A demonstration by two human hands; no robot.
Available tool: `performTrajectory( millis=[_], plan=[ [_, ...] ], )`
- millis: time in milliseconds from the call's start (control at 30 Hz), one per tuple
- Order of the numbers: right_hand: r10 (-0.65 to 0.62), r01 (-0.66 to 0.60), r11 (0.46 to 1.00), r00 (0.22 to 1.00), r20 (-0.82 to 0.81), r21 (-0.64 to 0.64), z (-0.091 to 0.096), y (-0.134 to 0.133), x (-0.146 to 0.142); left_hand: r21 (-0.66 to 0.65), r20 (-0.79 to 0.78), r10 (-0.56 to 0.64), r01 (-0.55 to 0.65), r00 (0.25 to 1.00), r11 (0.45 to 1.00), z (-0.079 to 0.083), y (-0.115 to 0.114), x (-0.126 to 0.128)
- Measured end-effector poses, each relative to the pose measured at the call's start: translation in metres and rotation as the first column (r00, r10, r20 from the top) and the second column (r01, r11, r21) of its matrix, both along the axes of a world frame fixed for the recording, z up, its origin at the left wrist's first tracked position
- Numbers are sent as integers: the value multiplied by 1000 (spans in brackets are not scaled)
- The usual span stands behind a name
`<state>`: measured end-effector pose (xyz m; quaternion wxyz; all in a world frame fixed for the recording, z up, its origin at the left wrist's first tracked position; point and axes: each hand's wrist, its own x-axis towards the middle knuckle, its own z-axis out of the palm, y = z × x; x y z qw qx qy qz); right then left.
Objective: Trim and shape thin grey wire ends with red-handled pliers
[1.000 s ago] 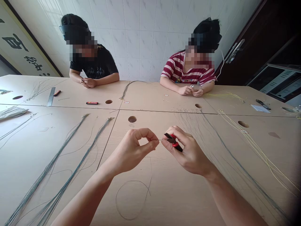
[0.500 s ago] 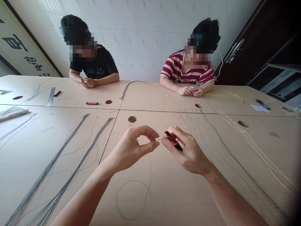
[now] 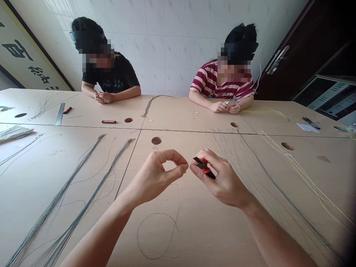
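My left hand (image 3: 158, 174) pinches the end of a thin grey wire (image 3: 155, 230) between thumb and forefinger. The wire hangs down and loops on the wooden table (image 3: 194, 230) below. My right hand (image 3: 222, 178) is closed around small pliers with red handles (image 3: 204, 167). The dark jaws of the pliers point left and meet the wire end just beside my left fingertips. Both hands hover a little above the table, close together.
Long bundles of grey-blue wires (image 3: 83, 185) lie to the left, more grey wires (image 3: 267, 178) and yellow wires (image 3: 306, 174) to the right. Two people sit across the table, one in black (image 3: 111, 78), one in a striped shirt (image 3: 219, 85). A metal ruler (image 3: 60, 113) lies far left.
Almost nothing differs; my left fingers opened slightly and closed again on the wire end, and both hands stayed in place.
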<state>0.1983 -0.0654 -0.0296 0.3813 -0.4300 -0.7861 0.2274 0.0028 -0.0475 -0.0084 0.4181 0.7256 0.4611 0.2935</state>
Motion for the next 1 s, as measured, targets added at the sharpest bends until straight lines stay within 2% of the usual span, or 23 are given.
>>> performTrajectory(
  millis=[300,533,733,833,1000],
  plan=[
    [11,-12,999,999,38,30,-1,1,1,-56,34,-1,3,999,998,-1,1,-1],
    [43,-47,997,997,61,55,1,1,2,-152,159,-54,78,986,985,2,3,0],
    [69,-73,996,995,66,46,0,2,3,-206,176,-52,88,983,975,4,3,0],
    [77,-79,996,995,60,33,0,2,3,-204,164,-57,90,985,975,5,2,-1],
    [65,-64,998,998,6,-19,0,2,3,-121,194,-96,120,976,985,5,1,-2]
  ],
)
